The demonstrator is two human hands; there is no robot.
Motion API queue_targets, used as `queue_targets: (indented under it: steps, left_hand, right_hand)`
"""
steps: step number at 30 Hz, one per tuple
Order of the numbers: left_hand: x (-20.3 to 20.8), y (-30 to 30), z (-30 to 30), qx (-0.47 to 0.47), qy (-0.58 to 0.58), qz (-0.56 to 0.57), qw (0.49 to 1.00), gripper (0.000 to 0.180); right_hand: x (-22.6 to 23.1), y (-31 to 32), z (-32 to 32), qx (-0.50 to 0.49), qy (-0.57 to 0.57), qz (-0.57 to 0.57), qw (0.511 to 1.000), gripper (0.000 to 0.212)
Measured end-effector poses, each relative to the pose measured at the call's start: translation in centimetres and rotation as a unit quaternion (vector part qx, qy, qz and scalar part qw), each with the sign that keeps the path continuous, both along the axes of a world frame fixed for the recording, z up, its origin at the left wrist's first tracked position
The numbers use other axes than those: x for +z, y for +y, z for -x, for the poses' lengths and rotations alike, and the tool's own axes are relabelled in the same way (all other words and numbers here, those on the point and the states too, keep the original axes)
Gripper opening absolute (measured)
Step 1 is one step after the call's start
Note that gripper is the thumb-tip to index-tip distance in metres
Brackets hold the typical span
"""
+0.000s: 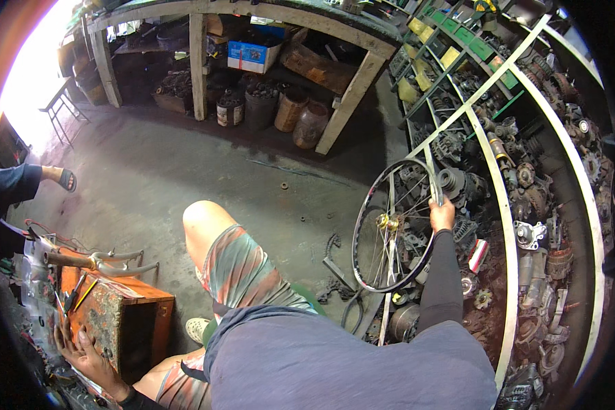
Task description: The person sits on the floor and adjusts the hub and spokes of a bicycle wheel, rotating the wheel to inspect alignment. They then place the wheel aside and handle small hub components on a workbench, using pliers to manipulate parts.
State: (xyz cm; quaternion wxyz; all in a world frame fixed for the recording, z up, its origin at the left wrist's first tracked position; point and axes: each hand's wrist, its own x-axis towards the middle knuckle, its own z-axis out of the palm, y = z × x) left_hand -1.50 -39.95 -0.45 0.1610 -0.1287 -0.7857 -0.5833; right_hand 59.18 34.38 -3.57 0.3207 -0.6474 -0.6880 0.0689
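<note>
My right hand (442,214) is closed round the rim of a spoked bicycle wheel (357,254), which has a gold hub (387,222). The wheel is held up off to my right, in front of shelves of parts. My left hand (90,357) is low on the left with its fingers spread and nothing seen in them. It is beside a worn orange wooden box (133,292). On top of that box lie a bicycle fork (106,264) and a screwdriver (74,295), along with a yellow-and-black tool (86,291).
Metal racks (500,205) full of greasy machine parts line the right. Across the floor stands a workbench (287,27) with buckets (261,106) and a blue-and-white carton (249,56) below. A stool (60,106) and another person's sandalled foot (67,180) are at the left.
</note>
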Motion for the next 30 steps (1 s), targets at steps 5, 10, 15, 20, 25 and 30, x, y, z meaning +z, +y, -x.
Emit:
queue_targets:
  steps: [5,10,15,20,25,30]
  left_hand:
    - [-1.0,2.9,-0.3,-0.036,-0.032,0.005,0.999,0.058]
    - [0.1,2.2,-0.3,-0.028,-0.012,0.040,0.999,0.057]
    - [-2.3,0.7,-1.6,0.008,-0.046,0.027,0.999,0.053]
    - [-5.3,1.5,-4.2,0.028,-0.087,-0.028,0.995,0.063]
    - [-4.4,0.9,-7.5,0.087,-0.128,-0.073,0.985,0.058]
    - [-4.0,0.7,-11.5,0.122,-0.166,-0.062,0.976,0.058]
  right_hand:
    - [-2.2,0.4,-5.5,-0.007,0.071,0.004,0.997,0.039]
    - [-1.6,1.1,-7.9,-0.065,-0.114,0.062,0.989,0.048]
    - [-1.5,2.8,-7.4,-0.078,-0.300,0.044,0.950,0.043]
    - [0.7,7.2,-11.9,-0.108,-0.403,0.037,0.908,0.037]
    - [-1.8,7.1,2.5,-0.015,-0.381,-0.093,0.920,0.050]
    - [-0.6,2.0,28.8,0.334,-0.165,-0.148,0.916,0.021]
